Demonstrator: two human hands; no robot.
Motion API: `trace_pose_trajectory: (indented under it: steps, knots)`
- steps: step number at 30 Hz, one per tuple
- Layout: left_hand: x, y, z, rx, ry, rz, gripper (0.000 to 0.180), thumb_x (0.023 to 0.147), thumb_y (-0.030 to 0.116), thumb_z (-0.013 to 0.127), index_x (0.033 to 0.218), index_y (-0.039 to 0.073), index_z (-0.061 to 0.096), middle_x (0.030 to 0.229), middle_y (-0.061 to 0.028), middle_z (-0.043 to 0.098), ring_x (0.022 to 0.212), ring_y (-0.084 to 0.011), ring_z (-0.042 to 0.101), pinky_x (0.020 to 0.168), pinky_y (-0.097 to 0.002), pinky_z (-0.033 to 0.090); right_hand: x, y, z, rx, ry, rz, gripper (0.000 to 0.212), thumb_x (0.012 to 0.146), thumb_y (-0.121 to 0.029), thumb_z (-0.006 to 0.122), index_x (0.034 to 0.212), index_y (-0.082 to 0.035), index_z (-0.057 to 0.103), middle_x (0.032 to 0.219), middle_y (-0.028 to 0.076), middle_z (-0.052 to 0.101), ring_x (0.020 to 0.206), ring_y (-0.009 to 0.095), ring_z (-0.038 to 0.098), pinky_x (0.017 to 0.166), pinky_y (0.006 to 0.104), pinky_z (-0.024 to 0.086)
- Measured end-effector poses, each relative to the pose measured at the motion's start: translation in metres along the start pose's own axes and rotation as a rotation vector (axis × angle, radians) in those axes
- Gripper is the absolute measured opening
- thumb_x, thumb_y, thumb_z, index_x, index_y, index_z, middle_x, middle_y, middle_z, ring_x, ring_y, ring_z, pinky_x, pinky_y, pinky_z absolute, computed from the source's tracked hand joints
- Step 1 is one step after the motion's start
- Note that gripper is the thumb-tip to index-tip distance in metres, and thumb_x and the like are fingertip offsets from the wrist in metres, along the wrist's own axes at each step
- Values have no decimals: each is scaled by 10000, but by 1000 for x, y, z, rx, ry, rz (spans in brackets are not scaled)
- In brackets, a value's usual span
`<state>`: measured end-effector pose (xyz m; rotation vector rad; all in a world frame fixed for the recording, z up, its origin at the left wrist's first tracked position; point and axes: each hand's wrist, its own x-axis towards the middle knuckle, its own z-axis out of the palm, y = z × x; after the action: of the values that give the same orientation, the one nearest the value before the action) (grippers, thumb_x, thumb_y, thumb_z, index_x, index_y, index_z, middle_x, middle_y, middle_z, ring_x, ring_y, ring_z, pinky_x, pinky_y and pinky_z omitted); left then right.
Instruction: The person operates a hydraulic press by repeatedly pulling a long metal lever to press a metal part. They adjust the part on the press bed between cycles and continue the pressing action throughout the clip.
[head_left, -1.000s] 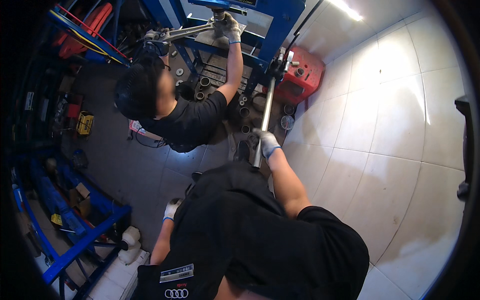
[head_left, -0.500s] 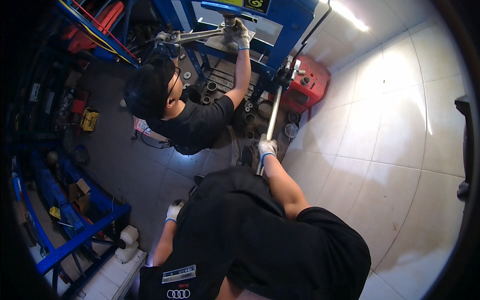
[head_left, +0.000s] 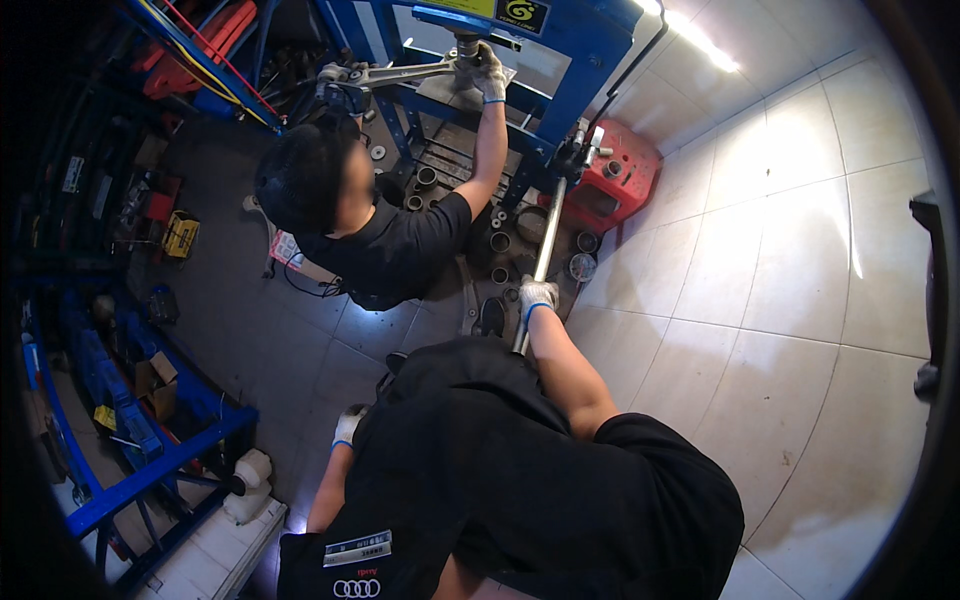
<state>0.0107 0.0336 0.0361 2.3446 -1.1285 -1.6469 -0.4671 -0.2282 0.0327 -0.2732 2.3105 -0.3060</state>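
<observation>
My right hand [head_left: 537, 295], in a white glove, grips the lower end of a long steel lever [head_left: 549, 232] that runs up to the pump of a blue shop press [head_left: 560, 40]. Down by my left side is my left hand [head_left: 348, 425], also gloved, close to my black trousers; its fingers are too small to read. A co-worker in a black shirt [head_left: 400, 250] crouches in front of the press. That person's gloved hand [head_left: 490, 78] reaches up to the press ram, where a long metal arm [head_left: 395, 72] sticks out to the left.
Metal rings and sleeves [head_left: 500, 243] lie on the floor at the press base. A red box [head_left: 625, 185] stands right of it. A blue rack [head_left: 150, 470] with tools fills the left side. White floor tiles [head_left: 780, 300] spread to the right.
My right hand has come slightly lower and nearer with the lever. The co-worker keeps one hand up at the press ram.
</observation>
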Motion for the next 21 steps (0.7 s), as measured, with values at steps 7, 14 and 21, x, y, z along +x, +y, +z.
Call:
trace_pose_trajectory:
  steps: [7,14,21]
  knots:
    - [-4,14,-6,49,25,29,400,920,347,626,1154,34,708,1177,-183,707,1145,-321,650,964,-397,492,-4,0,5,83,17,43,644,768,-374,763,1240,6,546,1270,256,621,1183,401,615,992,460,498]
    - [-2,-4,0,68,22,4,447,915,386,627,1165,24,704,1170,-200,706,1136,-329,656,954,-407,495,-38,-13,-15,-13,88,-8,649,750,-329,799,1242,-6,526,1233,254,640,1153,396,635,984,475,509]
    - [13,-34,5,162,11,-16,462,908,404,633,1165,28,707,1151,-197,713,1125,-333,664,948,-406,496,-21,4,-10,-99,108,-160,710,740,-389,814,1249,14,524,1191,246,653,1119,369,641,930,458,523]
